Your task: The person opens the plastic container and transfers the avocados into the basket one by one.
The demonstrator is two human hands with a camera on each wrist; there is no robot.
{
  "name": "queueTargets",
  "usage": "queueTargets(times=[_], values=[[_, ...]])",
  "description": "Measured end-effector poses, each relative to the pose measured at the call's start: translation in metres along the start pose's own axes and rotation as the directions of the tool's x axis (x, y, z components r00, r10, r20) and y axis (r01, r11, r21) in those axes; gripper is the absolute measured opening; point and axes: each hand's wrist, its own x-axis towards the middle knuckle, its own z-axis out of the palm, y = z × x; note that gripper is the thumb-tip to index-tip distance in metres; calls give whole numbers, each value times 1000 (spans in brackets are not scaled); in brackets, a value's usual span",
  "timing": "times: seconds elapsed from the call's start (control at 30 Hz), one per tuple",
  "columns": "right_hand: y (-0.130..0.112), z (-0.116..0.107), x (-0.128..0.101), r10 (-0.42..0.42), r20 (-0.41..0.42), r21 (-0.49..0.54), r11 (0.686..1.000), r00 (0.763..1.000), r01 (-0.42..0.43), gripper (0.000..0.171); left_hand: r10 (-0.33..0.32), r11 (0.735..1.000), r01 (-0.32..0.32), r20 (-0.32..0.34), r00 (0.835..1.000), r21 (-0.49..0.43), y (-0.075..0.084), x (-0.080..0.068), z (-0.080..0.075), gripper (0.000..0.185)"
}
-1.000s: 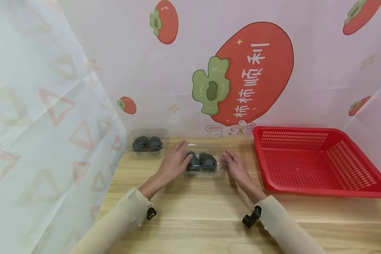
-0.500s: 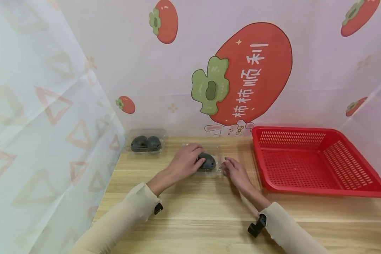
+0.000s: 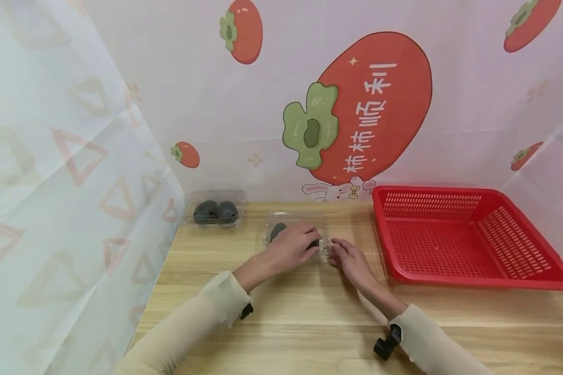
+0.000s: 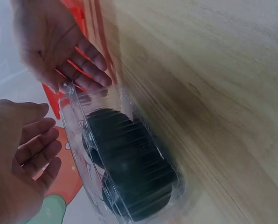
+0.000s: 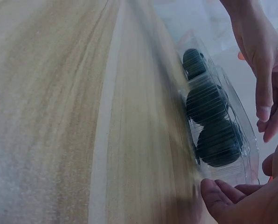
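A clear plastic clamshell box [image 3: 294, 214] with two dark, egg-shaped, avocado-like fruits [image 4: 129, 163] inside stands on the wooden table. Its lid appears to be over them. Above the box's right part, my left hand [image 3: 288, 247] hovers with fingers loosely bent. The left wrist view shows a gap between those fingers and the plastic, and nothing in the palm. At the box's right end is my right hand [image 3: 354, 263], its thumb and nearly straight fingers beside the corner. Whether they touch the plastic is hard to tell. In the head view, my left hand covers most of the right fruit.
Another clear box [image 3: 216, 196] with two similar dark fruits [image 3: 207, 212] stands at the back left. To the right sits a red perforated plastic basket [image 3: 474, 282]. A printed backdrop [image 3: 262, 114] rises behind the table [image 3: 300, 323], and a sheet [image 3: 51, 208] hangs at the left.
My left hand has travelled rightward across the box, from its left end to above the right fruit. My right hand has shifted slightly toward me. The box and basket stay in place.
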Motion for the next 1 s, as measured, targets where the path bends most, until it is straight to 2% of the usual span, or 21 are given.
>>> queueTargets(times=[0.3,0.57,1.0], values=[[3,-3,-5,10,19,-3,1000,1000,-10,41,1,998,-6,70,998,68,11,7,3,19],[4,-5,-5,34,68,56,998,997,-38,39,18,994,-25,66,998,104,14,12,9,16],[11,-10,-1,72,164,77,993,984,-85,32,51,991,-61,85,995,119,15,15,13,11]])
